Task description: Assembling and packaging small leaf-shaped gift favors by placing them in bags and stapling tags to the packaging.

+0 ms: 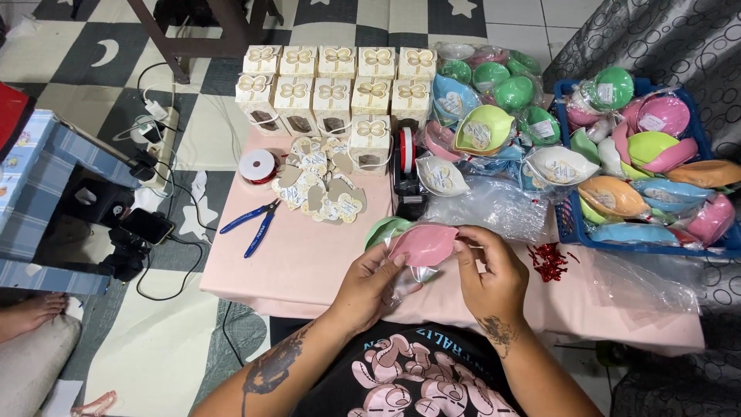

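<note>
Step in hand, as judged: wrapping 1 pink dish point(423, 244) in clear film point(409, 278). The dish sits at the near middle of the tabletop point(309, 262), held just above it between both hands. Left hand point(369, 279) grips the dish's left end and underside, fingers closed on dish and film together. Right hand point(492, 274) pinches at the dish's right tip, thumb and fingers together on what looks like gathered film. A green dish point(384, 228) lies just behind and left of the pink one, touching or nearly so.

Next move, as judged: the film needs drawing tight and gathering at 1 end, so the left hand must hold steady. Red ties point(548, 260) lie near right of the right hand; a tape dispenser point(407, 166) stands just beyond the dishes.

Surroundings: blue crate point(575, 224) of wrapped dishes at far right; boxes point(336, 85) in rows at far middle; tags point(320, 185), ribbon spool point(257, 165) and pliers point(251, 224) to the left.

Hard to make out: the film's edges are transparent, so how far it covers the dish cannot be told. The right fingertips hide the pinch point. The underside of the dish is hidden by the left hand. The crate is cut off at the right edge.
</note>
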